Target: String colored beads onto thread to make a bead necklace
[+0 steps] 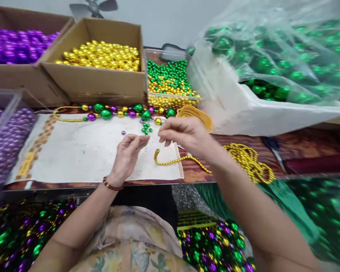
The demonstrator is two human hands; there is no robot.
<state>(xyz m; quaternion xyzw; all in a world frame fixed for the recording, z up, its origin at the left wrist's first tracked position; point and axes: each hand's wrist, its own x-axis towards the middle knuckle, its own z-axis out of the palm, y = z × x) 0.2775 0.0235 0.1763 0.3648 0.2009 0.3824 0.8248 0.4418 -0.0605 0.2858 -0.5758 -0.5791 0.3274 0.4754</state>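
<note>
My left hand (pixel 129 153) hovers over a white mat (pixel 82 151), fingers curled together in a pinch; what it holds is too small to see. My right hand (pixel 184 134) is raised beside it, fingertips pinched, just above the end of a thin gold bead strand (pixel 181 160) that trails right to a gold pile (pixel 251 160). A finished strand of green, purple and gold beads (pixel 113 112) lies along the mat's far edge. Small green beads (pixel 146 129) and one purple bead (pixel 123 132) sit loose near my fingers.
Cardboard boxes hold purple beads (pixel 15 45) and gold beads (pixel 102 54). A clear tub (pixel 170 81) has small green and gold beads. A plastic bag of large green beads (pixel 277 60) fills the right. A tub of lilac beads (pixel 5 143) is left. Mixed strands lie below.
</note>
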